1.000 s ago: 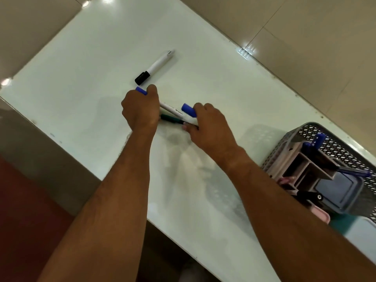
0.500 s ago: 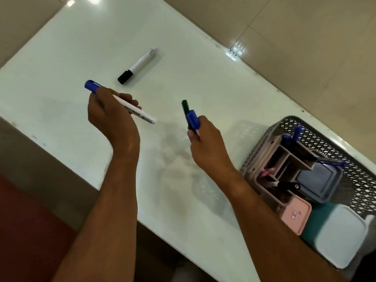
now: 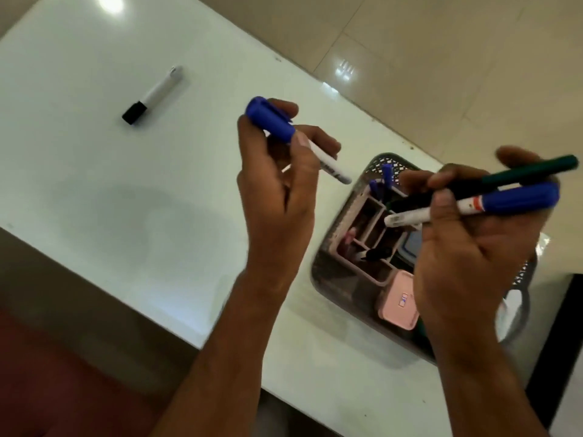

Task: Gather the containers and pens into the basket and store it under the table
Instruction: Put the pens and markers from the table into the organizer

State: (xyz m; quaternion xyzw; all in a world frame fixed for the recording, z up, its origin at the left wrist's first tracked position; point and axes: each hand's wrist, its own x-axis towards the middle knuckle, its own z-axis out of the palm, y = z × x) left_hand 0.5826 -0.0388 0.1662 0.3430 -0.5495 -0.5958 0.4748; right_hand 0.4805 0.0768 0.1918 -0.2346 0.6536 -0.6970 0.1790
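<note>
My left hand (image 3: 277,184) grips a blue-capped white marker (image 3: 271,121), held above the table just left of the basket. My right hand (image 3: 473,247) hovers over the grey perforated basket (image 3: 328,272) and holds two pens: a blue-capped marker (image 3: 511,200) and a green pen (image 3: 530,171). Their tips point down-left toward the pink divided organizer (image 3: 366,212) inside the basket. A pink lidded container (image 3: 397,304) also lies in the basket. A black-capped white marker (image 3: 151,96) rests alone on the white table at the far left.
The white table (image 3: 126,200) ends in a near edge on the left, with a red floor below. Beige tiled floor lies beyond the far edge. A dark object stands at the right edge of the table.
Both hands lifted their pens off the table and moved right. My right hand now hovers over the basket; my left hand is beside it. The view shifted right too.
</note>
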